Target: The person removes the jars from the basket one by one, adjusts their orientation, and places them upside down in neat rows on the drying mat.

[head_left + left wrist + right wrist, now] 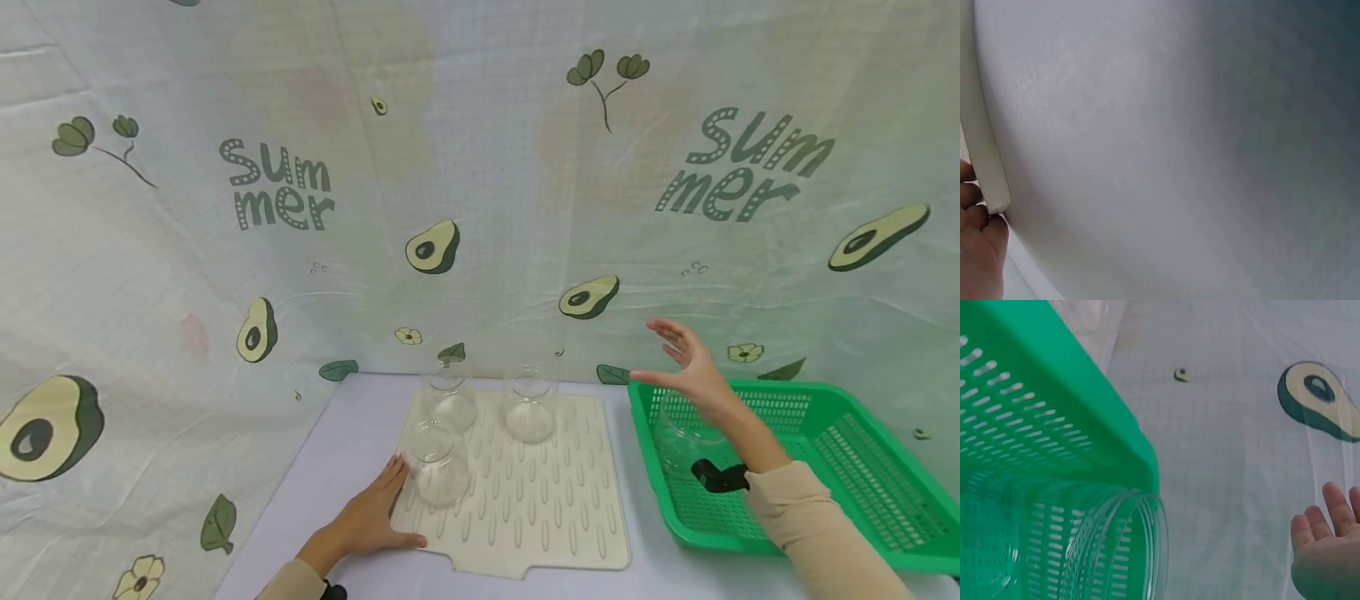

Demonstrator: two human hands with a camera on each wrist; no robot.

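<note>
My left hand (375,510) rests at the left edge of a cream drying mat (551,500), thumb and fingers spread, fingertips touching its rim. In the left wrist view, its fingers lie against the mat's edge. Three clear rounded glass cups stand on the mat: a near-left cup (441,477), a back-left cup (450,408) and a back-middle cup (528,417). My right hand (693,367) hovers above the left side of a green basket (652,492), thumb and fingers apart, holding nothing. Below it, another clear glass vessel (1110,550) is inside the basket.
The perforated basket stands right of the mat, with a narrow strip of white tabletop (645,575) between them. Behind the table hangs a pale curtain (480,167) printed with avocados and lettering. A black wrist camera mount (718,477) sits on the right forearm, over the basket.
</note>
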